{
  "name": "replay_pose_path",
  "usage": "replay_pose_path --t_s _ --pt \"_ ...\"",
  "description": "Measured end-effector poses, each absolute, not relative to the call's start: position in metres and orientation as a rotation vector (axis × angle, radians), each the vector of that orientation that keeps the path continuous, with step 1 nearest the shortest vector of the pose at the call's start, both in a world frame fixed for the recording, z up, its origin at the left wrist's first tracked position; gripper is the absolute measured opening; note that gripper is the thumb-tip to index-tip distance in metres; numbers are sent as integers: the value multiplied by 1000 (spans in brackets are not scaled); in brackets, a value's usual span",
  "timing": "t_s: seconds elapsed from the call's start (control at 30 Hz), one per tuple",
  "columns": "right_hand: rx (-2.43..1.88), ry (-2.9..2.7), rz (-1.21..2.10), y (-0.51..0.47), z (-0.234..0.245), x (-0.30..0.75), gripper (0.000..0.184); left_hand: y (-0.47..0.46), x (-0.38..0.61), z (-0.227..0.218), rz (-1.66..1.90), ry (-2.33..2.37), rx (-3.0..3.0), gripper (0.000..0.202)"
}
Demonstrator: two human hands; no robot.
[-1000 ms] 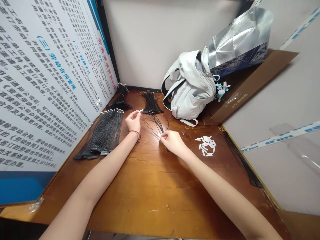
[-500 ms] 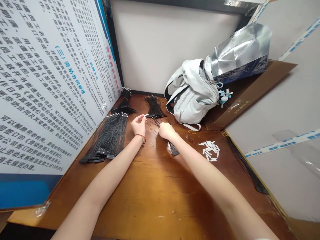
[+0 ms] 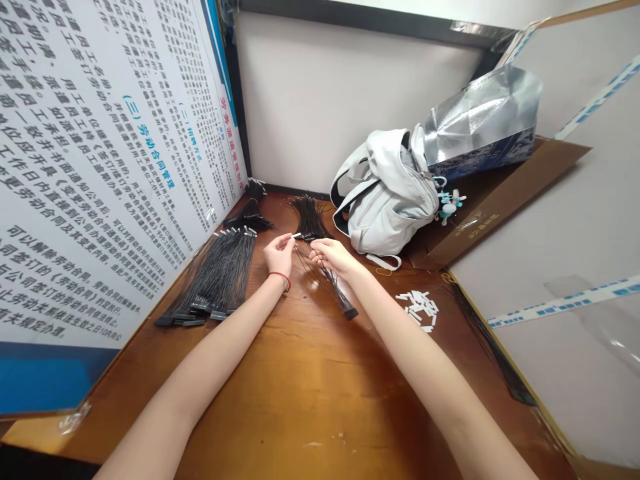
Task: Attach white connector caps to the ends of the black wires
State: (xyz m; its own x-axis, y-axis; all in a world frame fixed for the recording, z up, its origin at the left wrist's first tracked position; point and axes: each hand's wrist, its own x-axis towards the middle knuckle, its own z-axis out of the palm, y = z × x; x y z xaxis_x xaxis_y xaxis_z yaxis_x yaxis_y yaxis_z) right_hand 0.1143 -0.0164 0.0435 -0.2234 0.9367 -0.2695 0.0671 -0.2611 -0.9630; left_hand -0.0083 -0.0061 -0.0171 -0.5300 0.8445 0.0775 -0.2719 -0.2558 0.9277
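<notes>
My left hand (image 3: 280, 254), a red string round its wrist, pinches a small white tube (image 3: 296, 235) between thumb and fingertips. My right hand (image 3: 331, 255) is closed on the thin black wires of a loose bundle (image 3: 334, 291) and holds a wire end close to the tube. That bundle trails down to a black connector lying on the wooden table (image 3: 300, 393). The two hands nearly touch above the table's far middle.
A row of finished black wire bundles (image 3: 215, 280) lies at the left by a printed board (image 3: 100, 167). More black wires (image 3: 310, 217) lie behind the hands. Several white tubes (image 3: 419, 308) sit at the right. A white backpack (image 3: 390, 193), a silver bag (image 3: 480, 120) and cardboard (image 3: 500, 193) fill the back right corner.
My right hand has moved up and left along the wires until it meets the left hand and the white tube. The view has tilted slightly downward.
</notes>
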Motion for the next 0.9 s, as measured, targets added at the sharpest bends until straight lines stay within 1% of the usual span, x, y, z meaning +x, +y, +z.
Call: replay_pose_path --t_s 0.07,0.1,0.27,0.37,0.43,0.5,0.63,0.9 --pt "-1463 -1356 1463 -9 42 108 20 -6 -8 -17 1870 1216 776 17" --pt "-1545 -1426 1391 -6 42 106 23 -6 -8 -17 1873 1217 776 16" --pt "-1773 -1868 951 3 36 107 19 -5 -8 -16 1880 1234 742 15" --pt "-1783 -2072 630 3 29 109 17 -4 -7 -16 1876 1237 731 15" --pt "-1721 -2092 513 2 23 110 12 -4 -7 -15 1872 1235 727 14" --pt "-1633 -2057 470 1 16 110 8 -3 -7 -15 1866 1224 729 13" --pt "-1492 -1901 457 -1 1 113 11 -4 -8 -15 1861 1226 750 12" --pt "-1111 -1721 599 -4 -10 115 16 -3 -7 -19 1811 1199 856 14"
